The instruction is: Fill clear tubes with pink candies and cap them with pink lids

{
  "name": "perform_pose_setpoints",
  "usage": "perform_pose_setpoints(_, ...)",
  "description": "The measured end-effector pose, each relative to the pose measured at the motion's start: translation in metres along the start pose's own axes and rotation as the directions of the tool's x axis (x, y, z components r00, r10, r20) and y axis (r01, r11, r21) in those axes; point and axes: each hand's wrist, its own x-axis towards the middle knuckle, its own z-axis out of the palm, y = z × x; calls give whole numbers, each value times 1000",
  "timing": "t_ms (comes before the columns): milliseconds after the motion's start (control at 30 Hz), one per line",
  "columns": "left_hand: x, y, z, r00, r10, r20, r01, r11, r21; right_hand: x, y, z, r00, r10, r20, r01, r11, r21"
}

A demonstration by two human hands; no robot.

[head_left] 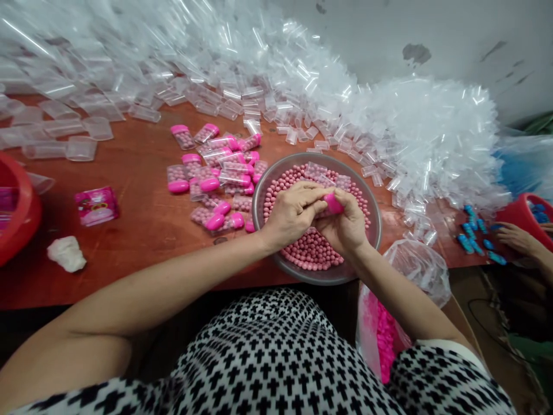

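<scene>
Over a grey metal bowl (377,230) of round pink candies (309,253), both hands meet on one small candy container with a bright pink cap (333,203). My right hand (345,227) is closed round it, thumb by the cap. From the other side, the fingers of my left hand (291,210) wrap its body, hiding most of it. Clear containers (317,171) lie on the candies at the bowl's far side. Left of the bowl is a heap of filled containers with pink caps (224,167).
Clear plastic tubes (276,63) are piled along the back. At left are a red basin (26,207), a pink packet (97,206) and a crumpled white lump (67,253). A bag of pink caps (384,331) hangs below right. Another person's hand (516,237) is near blue containers (470,230).
</scene>
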Motion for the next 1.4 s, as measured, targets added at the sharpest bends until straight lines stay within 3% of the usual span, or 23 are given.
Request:
perform_pose_setpoints(100, 1, -1, 1, 999, -51, 12, 51, 999, 7, 4, -1, 1, 996, 65, 61, -60, 995, -77)
perform_pose_setpoints(200, 9, -1, -12, 993, -114, 22, 114, 993, -23, 7, -13, -5, 973, 164, 163, -123, 964, -234)
perform_pose_setpoints(267, 18, -3, -33, 991, -131, -12, 131, 991, -1, 7, -25, -15, 974, 113, 194, -34, 928, -370)
perform_pose_setpoints(333, 30, -8, -61, 990, -122, -66, 128, 988, 92, 5, -36, -28, 973, -16, 230, 140, 832, -537)
perform_pose_setpoints(400, 38, -15, -86, 993, -63, -103, 87, 962, 258, 2, -44, -43, 947, -103, 305, 302, 614, -729)
perform_pose_setpoints(500, 40, -20, -98, 997, 46, -55, -15, 884, 468, -1, -44, -59, 891, -22, 454, 454, 100, -885)
perform_pose_setpoints(567, 34, -17, -83, 995, 40, 92, -82, 846, 527, -2, -38, -64, 852, 107, 513, 523, -231, -820)
perform_pose_setpoints(600, 29, -15, -72, 982, 10, 191, -113, 835, 538, -1, -34, -65, 836, 158, 525, 544, -353, -761)
perform_pose_setpoints(700, 16, -13, -32, 878, -137, 459, -185, 788, 588, 5, -23, -65, 826, 223, 518, 545, -550, -633)
perform_pose_setpoints(800, 12, -21, -5, 790, -271, 550, -216, 717, 663, 12, -18, -67, 822, 212, 529, 546, -559, -624)
perform_pose_setpoints(900, 16, -30, 3, 789, -289, 542, -198, 715, 670, 16, -20, -74, 812, 178, 556, 561, -500, -660)
perform_pose_setpoints(1033, 23, -30, -6, 799, -303, 520, -10, 857, 515, 15, -32, -89, 826, 106, 554, 534, -465, -707)
perform_pose_setpoints(1133, 23, -25, -14, 811, -323, 488, 174, 929, 326, 10, -41, -97, 845, 2, 535, 507, -321, -800)
perform_pose_setpoints(1200, 22, -23, -18, 817, -312, 485, 207, 944, 259, 5, -46, -99, 849, -114, 516, 494, -176, -851)
perform_pose_setpoints(1267, 23, -19, -22, 823, -280, 494, 125, 938, 323, -4, -53, -100, 838, -208, 505, 507, -47, -861)
perform_pose_setpoints(1333, 26, -13, -23, 803, -259, 537, -55, 864, 500, -13, -62, -105, 840, -278, 466, 500, 62, -864)
perform_pose_setpoints(1400, 29, -7, -20, 718, -308, 624, -275, 699, 660, -22, -72, -116, 854, -368, 368, 446, 151, -882)
